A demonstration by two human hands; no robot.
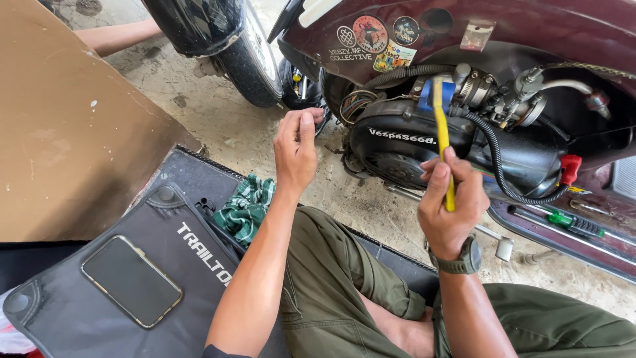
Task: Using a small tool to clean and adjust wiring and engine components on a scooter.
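Note:
A dark maroon scooter point(530, 26) stands with its side open, showing a black engine cover point(404, 142), hoses and a carburettor point(503, 93). My right hand point(449, 205) grips a long yellow-handled tool point(441, 132) that points up toward a blue part of the engine. A dark watch sits on that wrist. My left hand point(296, 149) is raised near the front of the engine with its fingers curled, close to a bundle of wires point(354, 103); whether it holds something small I cannot tell.
A black tool bag point(86, 311) lies at my left with a phone point(131, 280) on it and a green checked cloth point(246, 207) beside it. A brown board point(66, 126), another scooter's tyre point(248, 53), another person's arm point(122, 34), a green screwdriver point(573, 223).

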